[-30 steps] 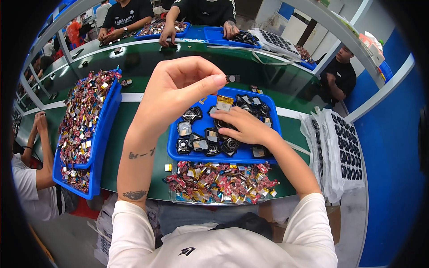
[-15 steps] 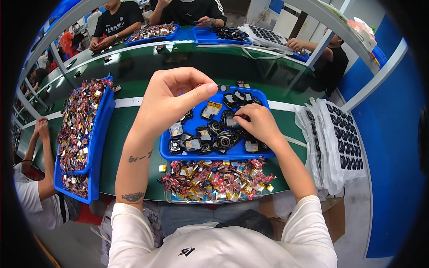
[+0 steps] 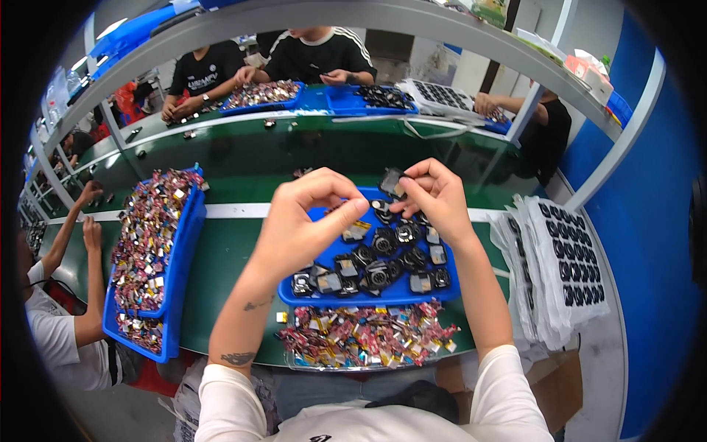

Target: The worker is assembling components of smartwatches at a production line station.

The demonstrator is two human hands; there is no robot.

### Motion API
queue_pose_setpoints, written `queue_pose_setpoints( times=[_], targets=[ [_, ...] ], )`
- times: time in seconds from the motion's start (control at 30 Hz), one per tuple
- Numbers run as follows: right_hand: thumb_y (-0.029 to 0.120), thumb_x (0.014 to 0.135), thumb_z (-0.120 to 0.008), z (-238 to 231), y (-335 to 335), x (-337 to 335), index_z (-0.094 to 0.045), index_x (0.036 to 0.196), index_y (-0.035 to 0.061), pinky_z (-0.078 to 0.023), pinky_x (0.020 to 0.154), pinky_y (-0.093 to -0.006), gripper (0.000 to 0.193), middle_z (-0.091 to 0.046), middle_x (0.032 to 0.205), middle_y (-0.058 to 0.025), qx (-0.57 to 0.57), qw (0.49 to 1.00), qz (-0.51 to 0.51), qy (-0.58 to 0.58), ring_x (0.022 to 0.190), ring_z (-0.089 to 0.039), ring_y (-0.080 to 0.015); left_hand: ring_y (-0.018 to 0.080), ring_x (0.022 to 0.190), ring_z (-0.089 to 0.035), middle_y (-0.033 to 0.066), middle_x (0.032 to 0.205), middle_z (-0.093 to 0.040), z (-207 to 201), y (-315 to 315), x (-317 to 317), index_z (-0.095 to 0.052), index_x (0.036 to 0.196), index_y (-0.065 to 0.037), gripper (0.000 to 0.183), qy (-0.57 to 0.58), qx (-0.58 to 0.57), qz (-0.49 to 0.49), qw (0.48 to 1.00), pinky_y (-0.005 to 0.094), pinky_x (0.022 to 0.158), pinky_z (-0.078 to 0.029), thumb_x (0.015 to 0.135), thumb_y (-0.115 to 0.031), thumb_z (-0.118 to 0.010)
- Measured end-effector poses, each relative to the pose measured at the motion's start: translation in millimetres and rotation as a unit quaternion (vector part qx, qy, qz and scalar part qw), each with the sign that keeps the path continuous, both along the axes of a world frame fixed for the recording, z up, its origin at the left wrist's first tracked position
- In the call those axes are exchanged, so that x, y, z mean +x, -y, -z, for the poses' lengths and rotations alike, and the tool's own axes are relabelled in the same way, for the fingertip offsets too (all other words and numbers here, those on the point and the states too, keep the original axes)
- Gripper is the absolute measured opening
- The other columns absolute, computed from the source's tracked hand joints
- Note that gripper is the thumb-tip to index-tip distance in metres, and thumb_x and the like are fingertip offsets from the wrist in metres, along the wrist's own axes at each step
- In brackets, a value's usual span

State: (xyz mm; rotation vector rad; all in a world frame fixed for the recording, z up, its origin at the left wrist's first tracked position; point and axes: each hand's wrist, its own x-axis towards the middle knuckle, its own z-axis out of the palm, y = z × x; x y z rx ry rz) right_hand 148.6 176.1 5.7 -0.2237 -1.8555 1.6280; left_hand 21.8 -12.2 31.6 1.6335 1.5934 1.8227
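My right hand (image 3: 438, 195) pinches a small black watch case (image 3: 392, 183) with a grey face, held up over the far part of a blue tray (image 3: 353, 300). My left hand (image 3: 313, 219) is closed in a pinch just left of it, thumb against forefinger; what it grips, if anything, is hidden. In the tray lie several more black watch cases (image 3: 378, 275), some showing grey or silver insides. A yellow-edged silver battery (image 3: 356, 231) rests among them. Against the tray's near side is a heap of small batteries with reddish circuit strips (image 3: 368, 336).
To the left, a long blue bin (image 3: 193, 243) is heaped with similar parts. White trays of black round pieces (image 3: 567, 250) stand at the right. Co-workers sit across the green table (image 3: 243, 177) and at the left. A grey frame bar (image 3: 309, 28) crosses overhead.
My right hand has risen from the tray with a watch case and come near my left. My left hand sits lower in view, the dark piece at its fingertips no longer visible.
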Motion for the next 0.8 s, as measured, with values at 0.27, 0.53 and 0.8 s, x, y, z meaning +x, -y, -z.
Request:
queue_pose_setpoints(
  times=[0.27,0.53,0.8],
  targets=[
    [0.001,0.085,-0.063,-13,24,-3,-0.059,0.112,-0.0029,-0.053,0.059,-0.0207,0.027,-0.066,0.086,-0.0094,-0.013,0.999,-0.049,-0.002,0.069,-0.065,-0.012,0.0126,0.093,-0.062,0.0147,0.106,-0.065,8,-11,6,-0.067,0.087,0.003,0.009,-0.051,0.01,-0.081,0.995,0.0238,0.078,-0.051,0.084,-0.006,-0.067],
    [0.002,0.087,-0.061,-14,30,5,-0.059,0.115,-0.0014,-0.055,0.065,-0.0234,0.028,-0.066,0.087,-0.0092,-0.016,0.998,-0.069,-0.005,0.072,-0.066,-0.0119,0.0128,0.074,-0.067,0.0101,0.088,-0.07,15,-20,9,-0.07,0.088,0.002,0.011,0.028,-0.044,-0.091,0.994,0.0238,0.068,-0.053,0.082,-0.007,-0.069],
    [0.002,0.086,-0.062,-8,40,3,-0.06,0.111,-0.002,-0.055,0.065,-0.023,0.025,-0.066,0.085,-0.0089,-0.001,0.998,-0.06,-0.003,0.073,-0.066,-0.012,0.0109,0.07,-0.062,0.0104,0.089,-0.069,18,-22,10,-0.071,0.083,0.0,0.01,-0.019,0.001,-0.159,0.987,0.0237,0.063,-0.048,0.079,-0.009,-0.07]
  ],
)
